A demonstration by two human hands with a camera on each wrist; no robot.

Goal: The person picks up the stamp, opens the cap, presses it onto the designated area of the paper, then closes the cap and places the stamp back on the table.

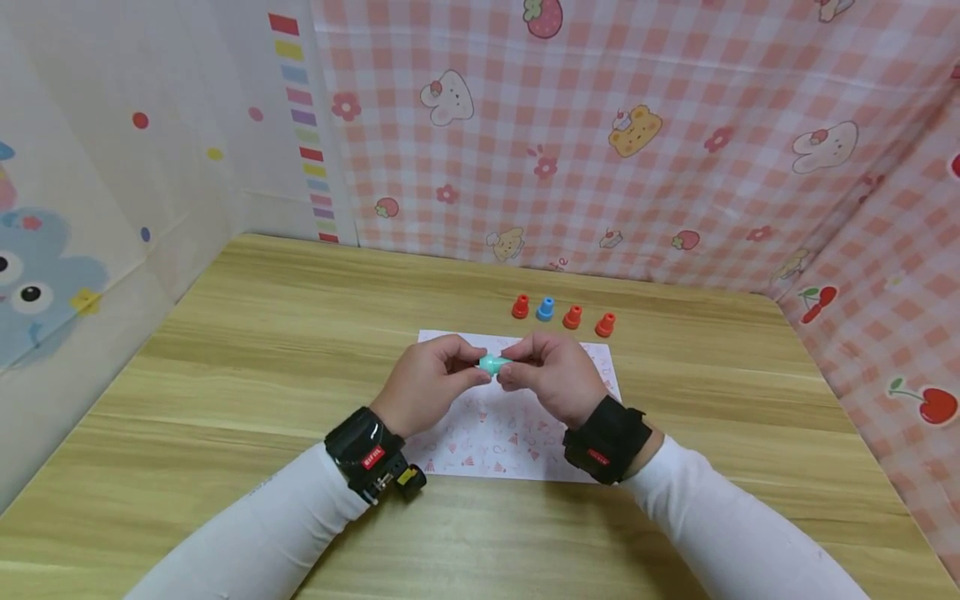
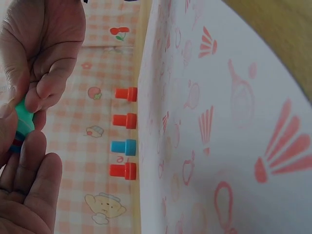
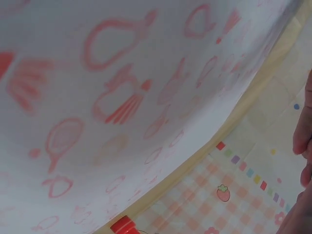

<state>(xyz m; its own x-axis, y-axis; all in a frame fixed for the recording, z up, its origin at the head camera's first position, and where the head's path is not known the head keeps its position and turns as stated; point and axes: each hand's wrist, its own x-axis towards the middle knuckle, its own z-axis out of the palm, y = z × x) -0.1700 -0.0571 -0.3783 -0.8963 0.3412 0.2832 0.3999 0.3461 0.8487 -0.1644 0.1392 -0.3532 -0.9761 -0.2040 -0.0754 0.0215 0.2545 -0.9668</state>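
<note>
A small teal-green stamp (image 1: 492, 364) is held level between both hands, above a sheet of white paper (image 1: 480, 429). My left hand (image 1: 427, 383) pinches its left end between thumb and fingers. The other end is gripped by my right hand (image 1: 555, 375), whose fingers hide much of it. In the left wrist view the stamp's green body (image 2: 25, 119) shows between the hands, with a bit of blue and red at its lower end. Pink-red prints of rackets and shuttlecocks cover the paper. At the right wrist view's edge, parts of fingers (image 3: 303, 131) appear, too cropped to tell whose.
Behind the paper stand a red stamp (image 1: 521, 307), a blue stamp (image 1: 545, 309) and two more red stamps, in a row. The wooden table (image 1: 247, 350) meets a checked pink cloth (image 1: 510, 150) at the back and patterned cloths at both sides.
</note>
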